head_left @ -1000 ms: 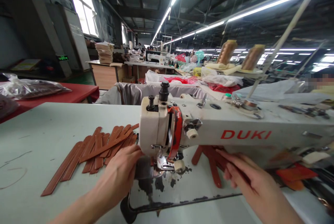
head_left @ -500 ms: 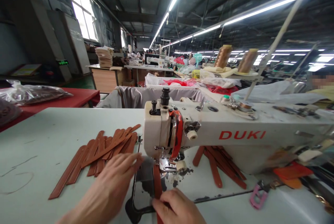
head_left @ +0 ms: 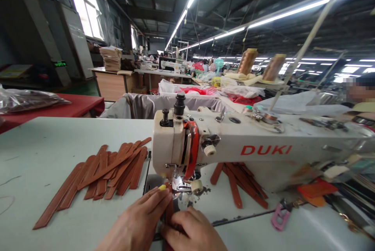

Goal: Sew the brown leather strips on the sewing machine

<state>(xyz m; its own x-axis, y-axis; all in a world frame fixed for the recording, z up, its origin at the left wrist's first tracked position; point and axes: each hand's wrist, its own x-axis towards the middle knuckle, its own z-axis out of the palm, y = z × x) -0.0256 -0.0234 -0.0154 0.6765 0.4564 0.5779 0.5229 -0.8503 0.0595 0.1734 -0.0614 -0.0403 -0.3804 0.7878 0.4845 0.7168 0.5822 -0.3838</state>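
A brown leather strip (head_left: 169,212) runs lengthwise under the presser foot (head_left: 179,186) of a white sewing machine (head_left: 222,137). My left hand (head_left: 137,218) lies along the strip's left side, fingers stretched out together, tips close to the foot. Something small and yellow (head_left: 162,187) shows at a fingertip; I cannot make out what it is. Nearer to me, my right hand (head_left: 193,229) is closed on the strip's right edge, its fingertips partly hidden. Left of the machine, a loose pile of similar strips (head_left: 102,173) lies on the pale table (head_left: 26,157).
More brown strips (head_left: 237,184) lie beneath the machine arm. On the right are a pink-handled tool (head_left: 281,216) and an orange-red piece (head_left: 318,188). Thread cones (head_left: 247,61) stand behind the machine. A person (head_left: 361,93) is at far right.
My left hand has come down and right, from beside the machine bed onto the strip. My right hand stays on the strip. The view has shifted slightly.
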